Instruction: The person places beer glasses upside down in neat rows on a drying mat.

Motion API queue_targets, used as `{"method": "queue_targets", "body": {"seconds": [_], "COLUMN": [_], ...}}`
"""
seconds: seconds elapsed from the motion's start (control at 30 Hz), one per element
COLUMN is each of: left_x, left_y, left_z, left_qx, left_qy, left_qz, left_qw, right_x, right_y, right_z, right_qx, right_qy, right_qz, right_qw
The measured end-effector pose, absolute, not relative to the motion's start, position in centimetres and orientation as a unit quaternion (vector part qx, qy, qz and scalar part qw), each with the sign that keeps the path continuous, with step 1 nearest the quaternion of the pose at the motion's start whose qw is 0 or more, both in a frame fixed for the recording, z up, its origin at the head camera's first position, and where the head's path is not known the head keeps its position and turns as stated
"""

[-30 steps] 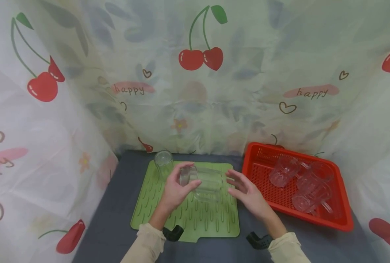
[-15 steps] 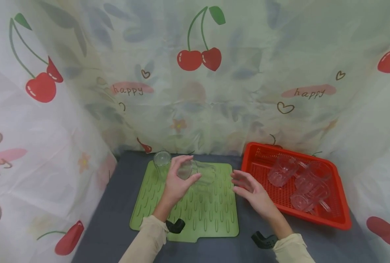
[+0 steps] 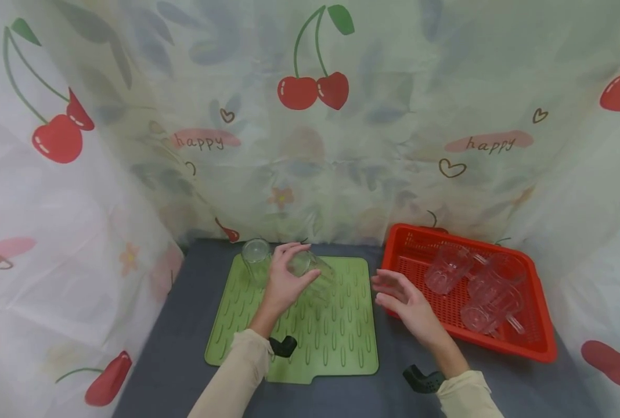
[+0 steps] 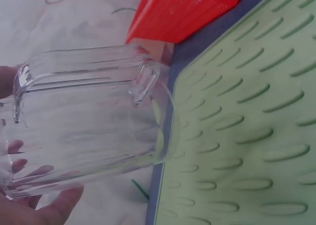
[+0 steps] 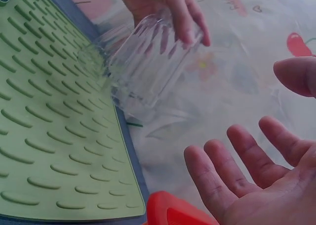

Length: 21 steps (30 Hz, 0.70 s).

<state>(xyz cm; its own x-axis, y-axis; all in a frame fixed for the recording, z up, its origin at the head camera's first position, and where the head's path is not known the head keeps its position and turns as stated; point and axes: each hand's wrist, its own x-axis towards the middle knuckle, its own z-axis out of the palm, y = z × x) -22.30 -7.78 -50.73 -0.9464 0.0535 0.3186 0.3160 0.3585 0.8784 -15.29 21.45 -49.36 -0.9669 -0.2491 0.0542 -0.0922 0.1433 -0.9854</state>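
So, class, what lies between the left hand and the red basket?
The head view shows, from the left hand rightward: the gripped glass mug, part of the green mat, a strip of dark tabletop, and the right hand.

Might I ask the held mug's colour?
The mug is colourless, seen best in the left wrist view.

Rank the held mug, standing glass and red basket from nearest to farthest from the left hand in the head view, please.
1. Held mug: in the left hand.
2. Standing glass: left of that hand.
3. Red basket: to the right.
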Motion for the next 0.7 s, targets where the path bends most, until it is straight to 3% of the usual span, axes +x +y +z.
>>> {"method": "queue_targets", "body": {"seconds": [0.7], "left_x": [-25.7], "left_y": [-7.7], "left_z": [-52.5], "left_qx": [-0.134], "left_qy": [-0.86], "left_qz": [-0.479], "left_qw": [0.115], "right_x": [-15.5], "right_y": [21.8], "right_z": [-49.8], "right_qx": [-0.076], "right_qy": [0.756], "right_qz": [-0.645], "right_qw": [0.083]}}
